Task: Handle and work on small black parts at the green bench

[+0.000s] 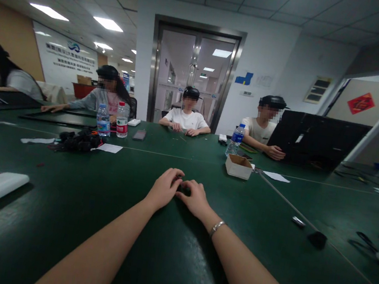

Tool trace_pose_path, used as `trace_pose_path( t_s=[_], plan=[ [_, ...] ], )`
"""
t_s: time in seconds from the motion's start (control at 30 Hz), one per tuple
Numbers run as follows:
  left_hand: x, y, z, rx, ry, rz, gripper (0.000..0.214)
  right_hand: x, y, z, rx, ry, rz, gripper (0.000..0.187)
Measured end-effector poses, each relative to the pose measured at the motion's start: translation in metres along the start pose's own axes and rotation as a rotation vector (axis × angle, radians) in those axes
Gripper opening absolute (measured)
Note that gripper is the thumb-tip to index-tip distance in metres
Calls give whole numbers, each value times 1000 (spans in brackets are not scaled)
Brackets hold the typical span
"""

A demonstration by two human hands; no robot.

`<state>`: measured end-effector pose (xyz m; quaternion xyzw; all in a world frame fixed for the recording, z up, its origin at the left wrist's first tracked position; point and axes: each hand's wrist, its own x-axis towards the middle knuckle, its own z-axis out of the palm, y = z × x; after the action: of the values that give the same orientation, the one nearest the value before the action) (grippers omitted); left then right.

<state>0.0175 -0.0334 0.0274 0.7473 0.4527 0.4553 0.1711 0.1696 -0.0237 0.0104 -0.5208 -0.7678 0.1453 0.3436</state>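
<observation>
My left hand (164, 187) and my right hand (195, 198) are close together over the middle of the green table (92, 222), thumbs almost meeting. The fingers of both hands are curled in toward the thumbs. Between the fingertips is a small dark patch; I cannot tell whether it is a small object or shadow. A silver bracelet (217, 228) circles my right wrist. Nearest to the right hand, farther back, stands a small open cardboard box (239, 168).
Two bottles (122, 120) stand back left, near a heap of black cables (79, 140). Another bottle (235, 139) is behind the box. A black monitor (314, 139) stands at right, beside a cable crossing the table. Several people sit around the far side.
</observation>
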Motion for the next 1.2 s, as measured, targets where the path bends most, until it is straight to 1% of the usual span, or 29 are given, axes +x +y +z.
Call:
trace_pose_path(
  t_s=[0.07,0.13,0.2,0.27,0.37,0.53,0.63,1.03,1.2],
  plan=[
    [1,-5,3,-80,3,-19,19,0,-2,2,16,8,2,19],
    [1,-8,4,-161,10,-37,18,-1,-3,1,102,23,23,16],
    [2,-11,5,-226,32,-70,17,-1,-2,0,195,47,46,14],
    [2,-15,4,-271,49,-110,17,-1,0,-1,243,81,50,16],
    [3,-21,4,-337,57,-146,19,-1,3,-2,238,101,31,18],
    [4,-27,4,-438,25,-172,20,-1,3,-4,144,88,-44,22],
    [4,-26,2,-456,19,-199,21,-2,2,-5,126,103,-69,22],
    [5,-28,1,-495,-49,-299,24,-4,-3,-9,176,112,-106,22],
    [5,-24,1,-480,-33,-353,30,-4,-5,-9,183,124,-151,21]
  ],
)
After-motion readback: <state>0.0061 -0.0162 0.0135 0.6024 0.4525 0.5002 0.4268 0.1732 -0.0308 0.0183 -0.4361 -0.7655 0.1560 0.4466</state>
